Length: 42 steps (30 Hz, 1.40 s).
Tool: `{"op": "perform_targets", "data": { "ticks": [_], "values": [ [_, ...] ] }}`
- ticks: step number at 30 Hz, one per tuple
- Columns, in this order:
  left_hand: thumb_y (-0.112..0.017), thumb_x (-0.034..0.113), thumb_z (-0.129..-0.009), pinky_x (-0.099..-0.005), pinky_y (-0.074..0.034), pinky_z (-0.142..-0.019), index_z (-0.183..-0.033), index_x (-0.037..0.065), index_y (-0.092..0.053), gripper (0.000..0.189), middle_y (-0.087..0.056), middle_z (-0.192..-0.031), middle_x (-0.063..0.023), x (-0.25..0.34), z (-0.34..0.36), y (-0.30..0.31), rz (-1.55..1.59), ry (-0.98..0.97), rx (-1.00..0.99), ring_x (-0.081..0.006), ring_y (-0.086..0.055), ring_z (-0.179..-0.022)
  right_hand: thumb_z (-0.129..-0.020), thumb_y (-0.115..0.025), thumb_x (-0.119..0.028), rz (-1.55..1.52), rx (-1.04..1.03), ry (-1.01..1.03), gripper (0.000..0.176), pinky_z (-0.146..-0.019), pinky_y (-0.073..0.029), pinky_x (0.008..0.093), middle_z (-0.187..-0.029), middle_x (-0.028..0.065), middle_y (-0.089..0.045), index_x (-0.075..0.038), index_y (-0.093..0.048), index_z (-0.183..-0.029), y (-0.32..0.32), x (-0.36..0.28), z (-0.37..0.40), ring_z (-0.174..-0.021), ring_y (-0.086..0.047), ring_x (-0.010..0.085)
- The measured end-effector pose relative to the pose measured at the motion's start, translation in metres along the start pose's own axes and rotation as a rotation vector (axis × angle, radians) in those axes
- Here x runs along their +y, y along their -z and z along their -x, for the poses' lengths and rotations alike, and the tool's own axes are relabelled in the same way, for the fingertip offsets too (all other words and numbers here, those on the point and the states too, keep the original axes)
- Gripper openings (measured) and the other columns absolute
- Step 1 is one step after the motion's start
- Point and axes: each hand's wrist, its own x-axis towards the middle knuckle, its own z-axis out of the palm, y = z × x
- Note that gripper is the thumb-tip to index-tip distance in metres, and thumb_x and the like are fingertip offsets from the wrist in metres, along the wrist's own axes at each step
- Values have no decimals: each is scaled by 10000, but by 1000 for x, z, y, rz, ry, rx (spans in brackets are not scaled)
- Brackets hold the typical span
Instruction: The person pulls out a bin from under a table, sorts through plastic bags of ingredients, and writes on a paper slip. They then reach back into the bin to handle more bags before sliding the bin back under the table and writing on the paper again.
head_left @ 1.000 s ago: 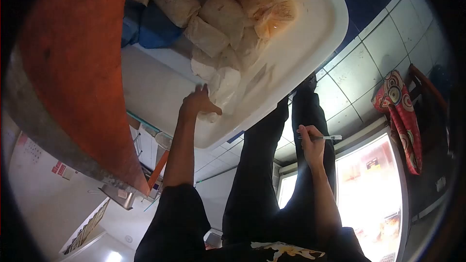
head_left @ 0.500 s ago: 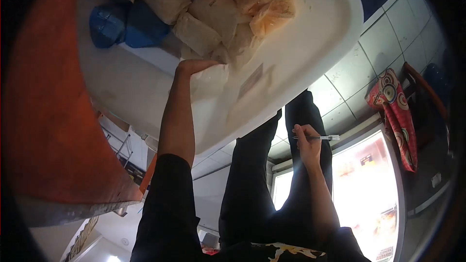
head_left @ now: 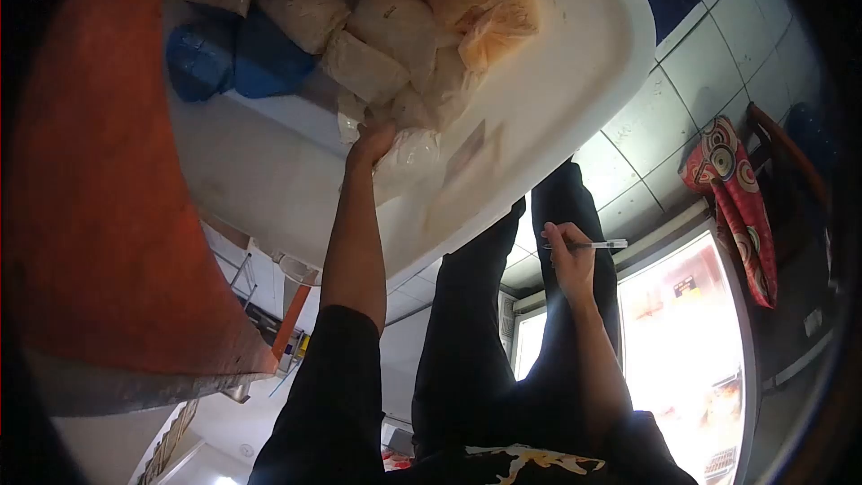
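Observation:
Inside a white tub [head_left: 575, 81], my left hand [head_left: 373, 140] is closed at the edge of a whitish, clear plastic bag [head_left: 411, 157]; its fingertips are partly hidden. Just beyond it lie several filled plastic bags, among them a pale packet [head_left: 364, 67], an orange-tinted bag [head_left: 498, 31] and a dark blue bag [head_left: 269, 58]. Outside the tub, over my leg, my right hand [head_left: 571, 262] grips a clear-barrelled pen [head_left: 611, 244] between thumb and fingers. The pen points sideways, its clear end sticking out to the right.
A large orange surface [head_left: 99, 189] curves along the left. At the right, a red patterned cloth [head_left: 741, 207] hangs beside a brightly lit glass-fronted case [head_left: 682, 332]. White tiles [head_left: 669, 117] cover the floor beyond the tub. My dark-trousered legs [head_left: 462, 323] stand below the tub's edge.
My left hand has shifted slightly right, with its fingers more bent, and the whitish bag has moved right with it. My right hand holds the pen much as before. The view has turned slightly.

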Motion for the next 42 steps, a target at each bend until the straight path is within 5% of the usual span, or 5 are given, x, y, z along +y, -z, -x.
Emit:
{"op": "perform_targets", "data": {
  "ticks": [19, 28, 33, 36, 42],
  "values": [
    [-579, 841, -846, -440, -375, -1199, -1657, -7, -222, 1226, -537, -1538, -293, 9, 68, 38, -197, 0, -151, -412, -488, -1466, -1043, -714, -251, 17, -21, -21, 291, -542, -309, 253, -706, -26, -566, 1, -750, -901, 19, -6, 2, -607, -442, 34],
    [-480, 588, -1071, -414, -525, -985, -1369, -117, -606, 776, -718, -1200, -267, 15, 233, 55, 528, -103, 99, -366, -703, -1103, -1102, -565, -142, -250, -210, 85, 227, -572, -316, 205, -764, -55, -568, -14, -745, -1150, 33, -92, 31, -638, -426, 13],
    [-478, 540, -1099, -378, -551, -921, -1401, -92, -569, 707, -711, -1218, -223, 80, 384, 84, 665, -125, 117, -277, -700, -1083, -814, -924, -281, -82, -689, 317, 533, -584, -304, 314, -687, -21, -379, -53, -703, -1242, 4, -181, 68, -625, -343, 107],
    [-623, 310, -1082, -393, -545, -937, -1407, -41, -573, 481, -689, -1285, -194, 98, 444, 61, 608, -323, 85, -244, -680, -1131, -822, -875, -214, -51, -514, 340, 410, -648, -500, 329, -770, 97, -659, -23, -703, -1141, -10, -207, 99, -665, -646, 188],
    [-663, 180, -1042, -375, -552, -794, -1020, -5, -647, 187, -717, -836, -106, 64, 351, 55, 543, -677, -39, -236, -713, -811, -859, -701, -89, 96, -466, 234, 196, -675, -567, 354, -827, 143, -757, 24, -737, -1015, 53, -136, 121, -711, -733, 228]
  ]
}}
